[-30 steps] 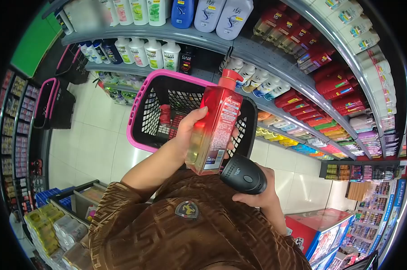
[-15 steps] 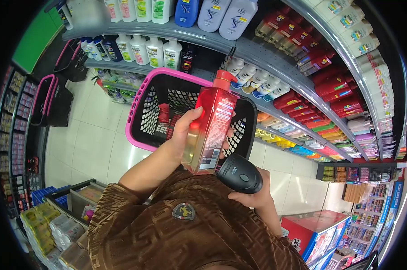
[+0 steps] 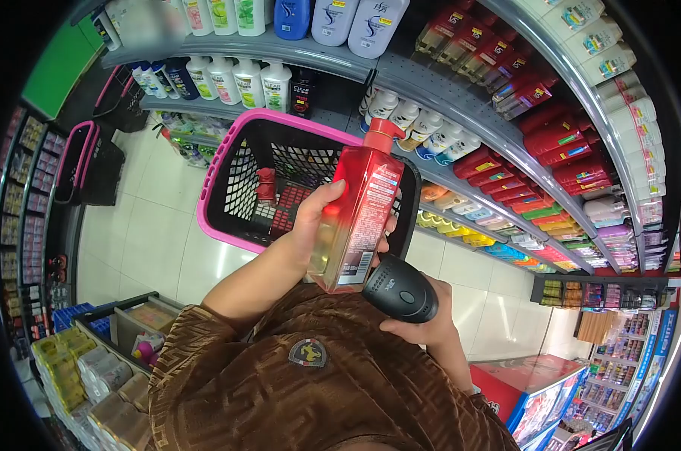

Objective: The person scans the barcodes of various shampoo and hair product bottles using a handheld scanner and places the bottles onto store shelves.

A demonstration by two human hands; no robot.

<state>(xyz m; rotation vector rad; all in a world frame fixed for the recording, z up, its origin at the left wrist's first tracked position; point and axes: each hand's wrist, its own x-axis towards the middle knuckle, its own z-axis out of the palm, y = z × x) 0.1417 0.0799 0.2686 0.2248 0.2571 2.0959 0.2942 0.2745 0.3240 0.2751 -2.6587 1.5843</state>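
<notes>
My left hand (image 3: 319, 214) is closed around a red pump bottle (image 3: 363, 203) with a see-through lower part. Its printed back label and barcode face me, and the bottle leans slightly to the right. In my right hand (image 3: 436, 319) is a black handheld barcode scanner (image 3: 402, 289), its head right by the bottom of the bottle near the barcode. Behind the bottle is a black shopping basket (image 3: 239, 154) with a pink rim. A red item (image 3: 266, 184) lies inside the basket; its kind is unclear.
Curved shelves (image 3: 461, 98) of shampoo bottles run across the back and right. More black baskets (image 3: 100, 169) stand at the left. Canned packs (image 3: 103, 376) are stacked at lower left, and a red-and-blue box (image 3: 521, 383) stands at lower right.
The view has shifted a little, and the basket now appears slightly further left. The bottle and scanner keep nearly the same places in my hands.
</notes>
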